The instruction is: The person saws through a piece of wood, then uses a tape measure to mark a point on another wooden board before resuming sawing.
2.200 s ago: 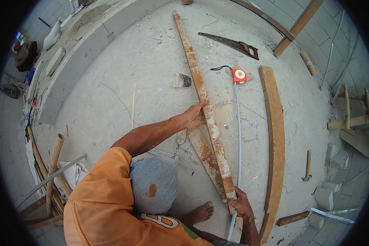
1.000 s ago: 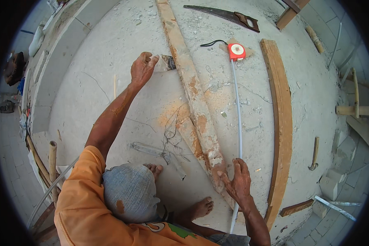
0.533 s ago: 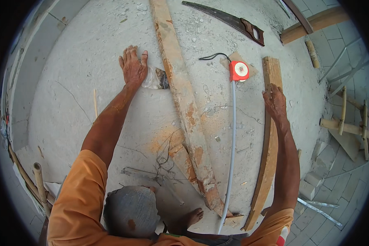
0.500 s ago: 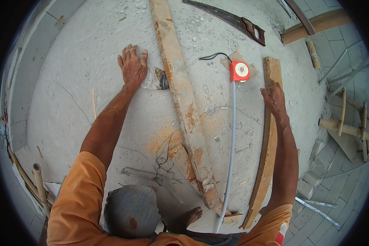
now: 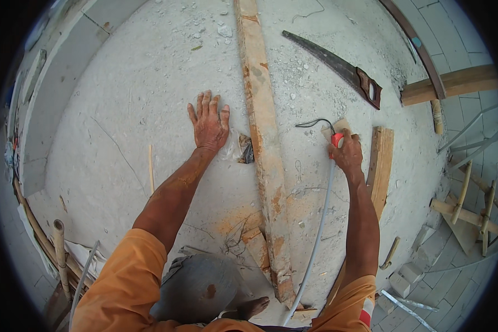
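My right hand (image 5: 350,155) has its fingers round a red tape measure (image 5: 336,141), which it partly covers. A black wrist strap (image 5: 314,122) trails from the tape measure onto the floor. From its near end a long pale grey strip (image 5: 318,238), seemingly the drawn-out blade, runs toward my body. My left hand (image 5: 209,126) rests palm down with fingers spread on the dusty concrete floor. Beside it lies a crumpled clear plastic bag (image 5: 235,148) with something dark in it, against a long, stained timber (image 5: 265,127).
A handsaw (image 5: 337,69) lies at the far right. Right of my right forearm is a shorter wooden plank (image 5: 380,166), partly hidden by that arm. Thin wire (image 5: 240,243) tangles near my knee. Bamboo pieces (image 5: 467,213) and broken blocks (image 5: 409,276) sit along the right side.
My right hand has left the wooden plank, moved left and closed on the tape measure. My left hand stays flat on the floor. The view has shifted.
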The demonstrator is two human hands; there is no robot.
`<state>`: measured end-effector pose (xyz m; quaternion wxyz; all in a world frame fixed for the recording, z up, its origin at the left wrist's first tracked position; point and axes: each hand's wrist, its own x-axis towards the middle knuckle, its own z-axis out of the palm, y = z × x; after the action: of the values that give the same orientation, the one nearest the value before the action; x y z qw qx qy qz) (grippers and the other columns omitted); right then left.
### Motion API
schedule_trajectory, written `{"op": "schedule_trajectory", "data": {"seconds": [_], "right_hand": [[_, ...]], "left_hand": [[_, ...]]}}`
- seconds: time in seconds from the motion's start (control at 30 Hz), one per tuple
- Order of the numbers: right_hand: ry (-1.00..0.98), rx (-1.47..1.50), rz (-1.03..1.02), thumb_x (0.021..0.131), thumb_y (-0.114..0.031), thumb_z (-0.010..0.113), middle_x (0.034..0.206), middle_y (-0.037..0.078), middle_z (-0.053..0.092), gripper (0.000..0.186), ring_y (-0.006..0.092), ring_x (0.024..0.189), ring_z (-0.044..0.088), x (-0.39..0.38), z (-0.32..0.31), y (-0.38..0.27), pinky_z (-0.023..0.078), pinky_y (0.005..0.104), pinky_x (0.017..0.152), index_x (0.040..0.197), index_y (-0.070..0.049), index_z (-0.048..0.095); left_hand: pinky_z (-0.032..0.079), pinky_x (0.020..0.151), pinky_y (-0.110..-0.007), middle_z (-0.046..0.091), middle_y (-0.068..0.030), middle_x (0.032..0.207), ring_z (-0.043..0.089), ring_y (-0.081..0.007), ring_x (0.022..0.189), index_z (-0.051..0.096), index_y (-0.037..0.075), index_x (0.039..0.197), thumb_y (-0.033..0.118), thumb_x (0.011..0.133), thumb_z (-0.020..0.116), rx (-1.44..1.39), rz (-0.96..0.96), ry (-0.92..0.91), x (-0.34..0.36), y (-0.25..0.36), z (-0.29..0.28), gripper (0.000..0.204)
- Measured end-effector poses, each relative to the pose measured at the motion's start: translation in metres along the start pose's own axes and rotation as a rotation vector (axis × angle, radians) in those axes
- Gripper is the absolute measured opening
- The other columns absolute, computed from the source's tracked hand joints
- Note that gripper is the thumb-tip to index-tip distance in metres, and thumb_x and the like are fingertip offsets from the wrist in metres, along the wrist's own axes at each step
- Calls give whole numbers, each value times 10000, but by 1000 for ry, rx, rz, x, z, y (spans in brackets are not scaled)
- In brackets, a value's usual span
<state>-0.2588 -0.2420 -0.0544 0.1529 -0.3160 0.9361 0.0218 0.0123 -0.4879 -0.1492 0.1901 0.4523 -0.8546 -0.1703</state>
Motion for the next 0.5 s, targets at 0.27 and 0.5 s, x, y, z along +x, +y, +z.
{"op": "schedule_trajectory", "data": {"seconds": [0.27,0.5], "right_hand": [[164,-315,62,673,-156,730,1052,163,580,510,358,948,632,-102,-147,7,568,466,736,1165,-87,613],[330,-702,95,658,-65,687,1044,125,606,535,311,989,640,-236,-288,51,536,471,812,1185,-91,594]], "left_hand": [[78,1174,-569,408,-154,1469,264,-325,1432,501,50,1335,365,981,442,-92,-11,21,1,0,-7,478],[179,1164,-478,401,-274,1444,370,-379,1365,410,-26,1396,463,949,517,-590,-74,-144,10,-49,-35,671]]}}
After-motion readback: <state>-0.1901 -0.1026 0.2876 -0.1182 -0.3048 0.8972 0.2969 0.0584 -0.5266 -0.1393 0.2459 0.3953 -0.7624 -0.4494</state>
